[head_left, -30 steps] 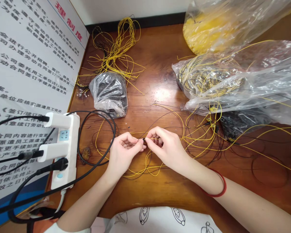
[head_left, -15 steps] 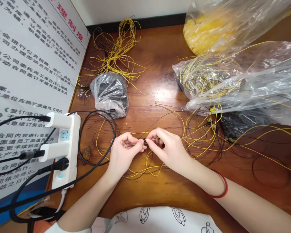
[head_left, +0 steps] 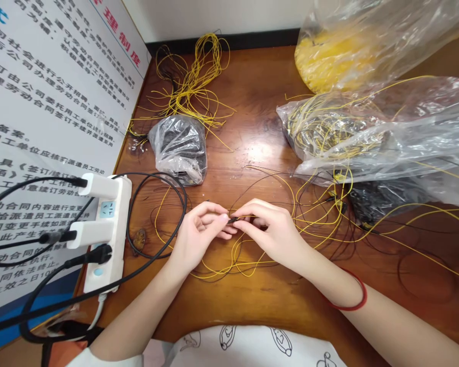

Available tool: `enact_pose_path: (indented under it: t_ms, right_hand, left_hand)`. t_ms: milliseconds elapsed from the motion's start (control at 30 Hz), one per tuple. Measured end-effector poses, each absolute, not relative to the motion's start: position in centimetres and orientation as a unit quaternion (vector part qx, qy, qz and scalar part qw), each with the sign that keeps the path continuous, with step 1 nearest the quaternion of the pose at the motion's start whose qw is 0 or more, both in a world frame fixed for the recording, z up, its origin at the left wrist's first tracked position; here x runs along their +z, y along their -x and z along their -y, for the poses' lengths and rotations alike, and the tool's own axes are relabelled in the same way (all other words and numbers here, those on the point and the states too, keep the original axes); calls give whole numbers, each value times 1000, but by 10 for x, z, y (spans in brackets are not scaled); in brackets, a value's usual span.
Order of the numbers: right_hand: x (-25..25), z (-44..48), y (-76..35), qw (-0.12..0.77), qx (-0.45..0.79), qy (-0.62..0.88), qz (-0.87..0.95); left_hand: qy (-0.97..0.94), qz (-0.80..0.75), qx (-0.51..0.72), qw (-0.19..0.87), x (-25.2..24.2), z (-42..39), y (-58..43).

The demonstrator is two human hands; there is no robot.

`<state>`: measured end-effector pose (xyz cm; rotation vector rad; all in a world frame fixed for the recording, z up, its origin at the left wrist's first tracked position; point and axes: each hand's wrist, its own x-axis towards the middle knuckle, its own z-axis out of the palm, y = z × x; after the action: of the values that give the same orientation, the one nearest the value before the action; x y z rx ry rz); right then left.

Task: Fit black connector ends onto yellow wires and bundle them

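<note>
Both my hands meet above the wooden table, fingertips almost touching. Between them is a small black connector [head_left: 233,220], partly hidden by the fingers. My left hand [head_left: 201,229] pinches its left end between thumb and forefinger. My right hand [head_left: 270,227] pinches at its right side, where a thin yellow wire [head_left: 247,216] runs in under the fingers. Loose yellow and black wires [head_left: 237,255] lie in loops beneath and beside both hands. They lead right to a cluster of wire ends and black connectors [head_left: 338,199].
A white power strip [head_left: 112,229] with plugged adapters and a looped black cable [head_left: 183,204] stands at the left. Behind lie a bundle of yellow wires [head_left: 199,76] and a bagged black item [head_left: 179,148]. Plastic bags of wires [head_left: 329,127] and yellow parts [head_left: 332,61] occupy the right.
My hands stay pinched together at the black connector, with more of it showing between the fingertips. The whole view has shifted slightly.
</note>
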<state>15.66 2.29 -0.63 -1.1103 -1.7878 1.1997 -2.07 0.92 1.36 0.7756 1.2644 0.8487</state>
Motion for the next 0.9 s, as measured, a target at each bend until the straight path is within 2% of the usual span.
enact_pose_path:
  t_ms: [133,333,467,667,900]
  right_hand:
    - [-6,-22,-157,356,506,459,637]
    - [-5,-20,-155,373,540,452,604]
    - [-4,-19,-155,389,495,439,641]
    - [-3,-16,-156,421,347,433,718]
    - [-7,-15,-151,402,314,445,736]
  left_hand:
    - [-341,-529,408,662,14,-10,22]
    - [-389,-546,430,604,15,-6,16]
    - [-375,-555,450,591,13,-6,16]
    - [-353,-580,450,581,10,-7,18]
    - [-377,-580,435,577,10,-6,16]
